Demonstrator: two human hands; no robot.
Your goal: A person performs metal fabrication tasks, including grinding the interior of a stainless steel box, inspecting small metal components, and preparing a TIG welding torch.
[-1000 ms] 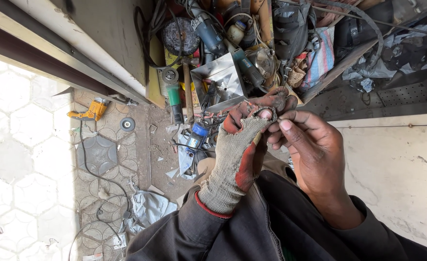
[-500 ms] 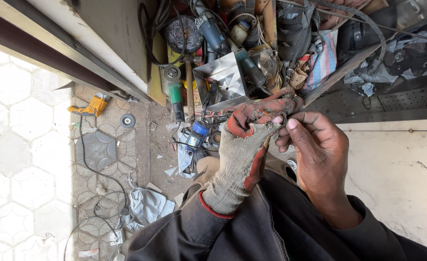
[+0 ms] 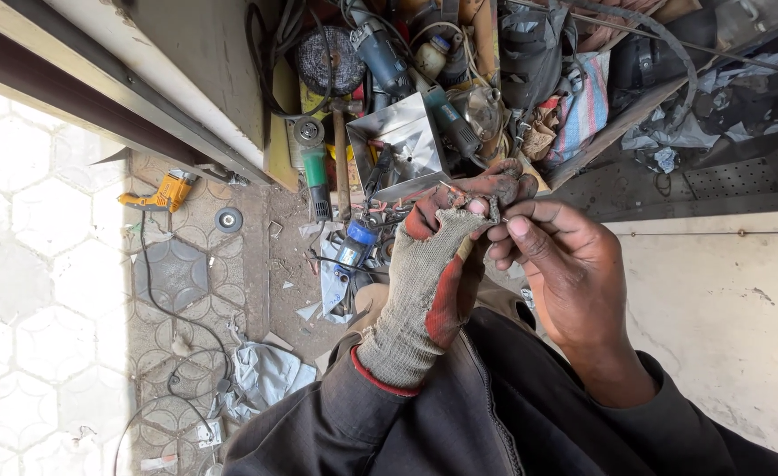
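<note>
Grey knit covers the left hand (image 3: 433,264), its red-coated fingertips (image 3: 495,187) curled shut around a small metal piece (image 3: 493,210), too small to make out. Right hand (image 3: 565,264) is bare; its thumb and forefinger pinch the same piece, just beside the glove's tips, other fingers half curled. Both hands hang above the person's dark jacket (image 3: 495,414). Beyond them lie a steel box (image 3: 407,141), grinders (image 3: 314,163) and a yellow drill (image 3: 164,189) on the tiled floor (image 3: 37,291).
</note>
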